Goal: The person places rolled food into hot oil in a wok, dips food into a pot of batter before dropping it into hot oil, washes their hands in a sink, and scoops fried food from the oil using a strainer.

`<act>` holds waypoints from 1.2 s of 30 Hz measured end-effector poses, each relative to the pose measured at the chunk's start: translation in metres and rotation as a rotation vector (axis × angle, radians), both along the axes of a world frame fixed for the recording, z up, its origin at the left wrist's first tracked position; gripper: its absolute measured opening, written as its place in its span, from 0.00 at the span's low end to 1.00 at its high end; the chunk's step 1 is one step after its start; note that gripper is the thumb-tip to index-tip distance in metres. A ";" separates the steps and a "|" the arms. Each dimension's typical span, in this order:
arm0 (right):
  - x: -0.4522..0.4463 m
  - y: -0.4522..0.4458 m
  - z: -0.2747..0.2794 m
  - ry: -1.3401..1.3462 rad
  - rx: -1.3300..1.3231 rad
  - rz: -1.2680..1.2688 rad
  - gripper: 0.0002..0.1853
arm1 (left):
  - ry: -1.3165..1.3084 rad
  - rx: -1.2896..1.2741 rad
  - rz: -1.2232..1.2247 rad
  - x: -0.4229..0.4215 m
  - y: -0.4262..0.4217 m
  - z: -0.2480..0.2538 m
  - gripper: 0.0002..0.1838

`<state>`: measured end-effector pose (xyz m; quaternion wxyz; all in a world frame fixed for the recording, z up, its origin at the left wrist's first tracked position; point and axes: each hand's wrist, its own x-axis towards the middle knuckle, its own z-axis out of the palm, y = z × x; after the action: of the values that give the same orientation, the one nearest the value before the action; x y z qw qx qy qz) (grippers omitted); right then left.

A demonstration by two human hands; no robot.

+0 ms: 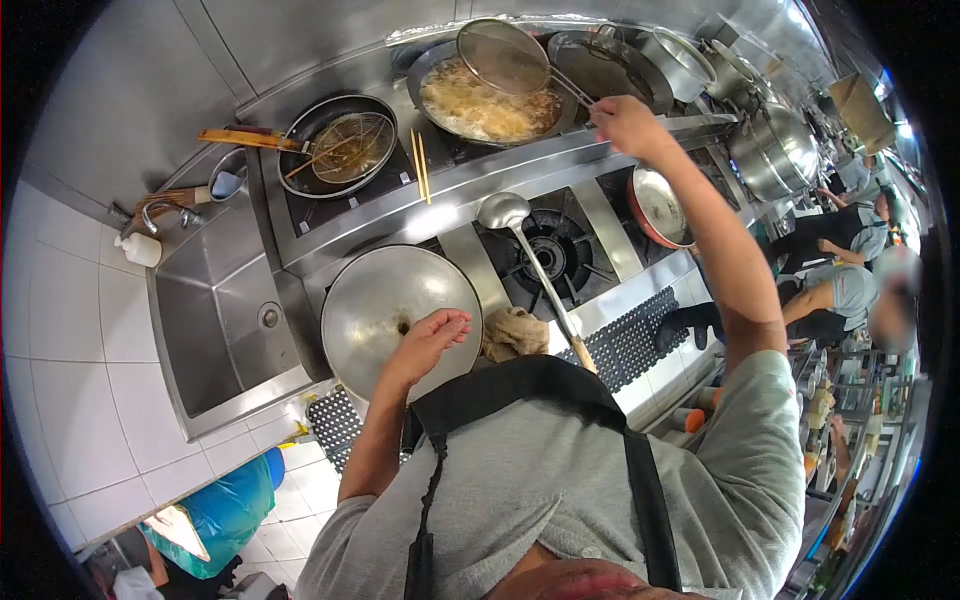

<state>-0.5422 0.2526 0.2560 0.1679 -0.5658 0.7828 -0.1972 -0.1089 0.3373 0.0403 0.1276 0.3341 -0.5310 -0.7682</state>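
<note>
My left hand (432,343), loosely curled over one round metal pan or lid (375,290) at nine o'clock, one ladle (503,211) centrally, two chopsticks (421,167) at eleven, my right hand (628,127) gripping one strainer (502,57) above one bubbling wok (480,110) at twelve

From where I stand, a hand could dip into the sink (215,325) freely, clear of the faucet (168,210) at its far edge. On the stove's front part, the ladle (545,281) slants across the burner (552,250), and a crumpled cloth (515,333) crowds the gap beside the big metal wok (375,290). Farther back, chopsticks (421,167) narrow the lane between black pan (318,118) and frying wok (428,72), whose right side the strainer (503,58) overhangs.
</note>
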 end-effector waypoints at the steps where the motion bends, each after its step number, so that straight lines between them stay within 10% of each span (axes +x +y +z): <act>1: 0.005 -0.012 -0.015 -0.102 -0.042 -0.042 0.14 | 0.035 0.007 -0.002 -0.001 0.002 0.001 0.21; 16: 0.074 -0.110 -0.104 -0.751 0.070 -0.240 0.13 | -0.053 0.053 0.109 0.042 0.010 -0.013 0.23; 36: 0.052 -0.069 -0.153 -0.255 0.003 -0.094 0.15 | -0.069 0.054 0.075 0.030 -0.012 -0.017 0.23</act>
<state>-0.4902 0.1837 0.1027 0.2575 -0.4986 0.7810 -0.2741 -0.0789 0.3257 0.0231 0.1289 0.3831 -0.5014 -0.7650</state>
